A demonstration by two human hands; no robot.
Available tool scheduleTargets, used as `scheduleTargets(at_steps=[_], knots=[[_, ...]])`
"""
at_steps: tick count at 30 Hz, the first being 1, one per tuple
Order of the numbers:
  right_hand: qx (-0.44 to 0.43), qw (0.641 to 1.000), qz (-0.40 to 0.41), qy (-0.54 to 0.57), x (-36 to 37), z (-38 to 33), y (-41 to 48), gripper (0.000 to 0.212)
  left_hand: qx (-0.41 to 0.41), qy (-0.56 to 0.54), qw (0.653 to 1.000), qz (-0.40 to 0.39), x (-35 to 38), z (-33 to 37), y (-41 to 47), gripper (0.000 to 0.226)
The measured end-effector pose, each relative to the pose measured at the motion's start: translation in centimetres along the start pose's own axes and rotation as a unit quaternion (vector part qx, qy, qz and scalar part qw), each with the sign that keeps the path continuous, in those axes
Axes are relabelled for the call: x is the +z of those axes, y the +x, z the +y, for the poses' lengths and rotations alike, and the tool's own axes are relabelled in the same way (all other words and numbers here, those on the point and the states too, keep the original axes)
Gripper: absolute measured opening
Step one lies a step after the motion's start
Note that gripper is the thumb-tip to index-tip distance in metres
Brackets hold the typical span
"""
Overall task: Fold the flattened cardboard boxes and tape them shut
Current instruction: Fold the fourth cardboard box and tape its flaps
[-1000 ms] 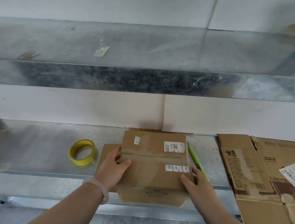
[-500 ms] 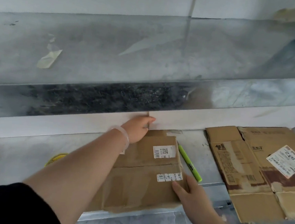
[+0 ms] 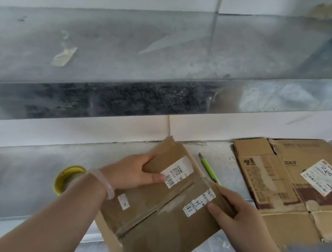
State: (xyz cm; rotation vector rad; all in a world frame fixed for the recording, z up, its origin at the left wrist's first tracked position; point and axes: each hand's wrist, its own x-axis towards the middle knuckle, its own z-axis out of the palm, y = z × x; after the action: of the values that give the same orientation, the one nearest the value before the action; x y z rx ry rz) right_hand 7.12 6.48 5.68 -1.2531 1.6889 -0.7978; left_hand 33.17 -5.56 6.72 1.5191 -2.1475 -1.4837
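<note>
Now, open up the box (image 3: 152, 221)
Your left hand (image 3: 131, 173) and right hand (image 3: 233, 214) grip its edges; push evenly along creases.

I see a metal shelf (image 3: 26, 174) carrying a yellow tape roll (image 3: 59, 180) at left, a green cutter (image 3: 207, 167) mid-shelf, and flattened cardboard (image 3: 266, 185) at right.

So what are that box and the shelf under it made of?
The box: brown cardboard, matte, with creases and paper labels. The shelf: probably galvanized sheet metal, going by its dull grey, mottled sheen.
</note>
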Motion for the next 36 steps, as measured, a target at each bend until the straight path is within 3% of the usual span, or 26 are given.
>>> scheduleTargets(at_steps=[6,11,14,18,28,36], knots=[[-0.196,0.973,0.104,-0.066,-1.2,-5.4,0.1,0.046,0.079,-0.076,0.969,0.222,-0.7,1.3,-5.9,0.034],[-0.375,0.909,0.147,-0.109,-1.8,-8.0,0.1,0.029,0.128,-0.147,0.919,0.341,1.5,1.4,-8.7,0.032],[-0.445,0.872,0.152,-0.138,-1.8,-9.1,0.7,0.030,0.151,-0.174,0.889,0.395,2.5,1.1,-9.2,0.040],[-0.492,0.855,0.108,-0.123,-1.3,-9.4,1.6,0.027,0.164,-0.199,0.871,0.418,4.1,0.0,-9.3,0.058],[-0.625,0.763,0.104,-0.129,-1.2,-9.6,2.6,0.030,0.208,-0.174,0.832,0.484,4.8,-0.8,-9.8,0.037],[-0.599,0.780,0.075,-0.168,0.4,-8.7,4.2,0.023,0.182,-0.184,0.844,0.470,4.7,-2.5,-7.7,0.034]])
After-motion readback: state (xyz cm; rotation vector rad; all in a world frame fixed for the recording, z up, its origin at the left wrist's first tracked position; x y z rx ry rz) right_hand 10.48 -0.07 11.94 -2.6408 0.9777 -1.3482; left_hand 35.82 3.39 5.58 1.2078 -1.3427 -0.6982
